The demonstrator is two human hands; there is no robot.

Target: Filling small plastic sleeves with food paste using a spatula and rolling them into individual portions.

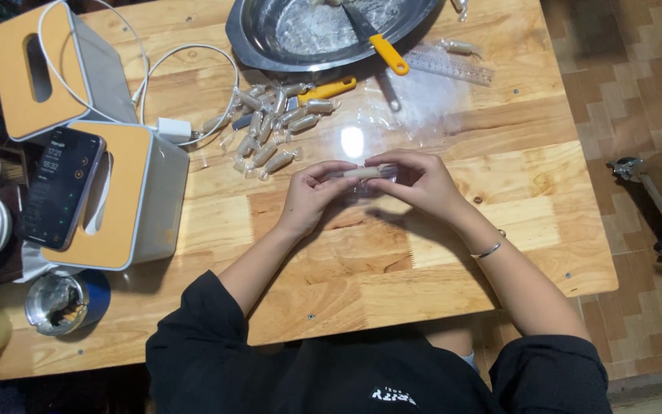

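My left hand [312, 193] and my right hand [417, 182] meet over the wooden table [362, 268], both gripping a small pale candy roll [363, 173] in a clear wrapper. The fingertips pinch its two ends. A thin bracelet [488, 249] circles my right wrist. Just behind the hands, to the left, lies a pile of several wrapped candies [270, 126] in twisted clear wrappers.
A large metal bowl [258, 38] with a yellow-handled knife [381, 47] sits at the far edge, a clear ruler [450, 67] beside it. Two tissue boxes [128, 207], a phone [61, 188], a white charger and cable [174, 129] and a tin [63, 300] occupy the left.
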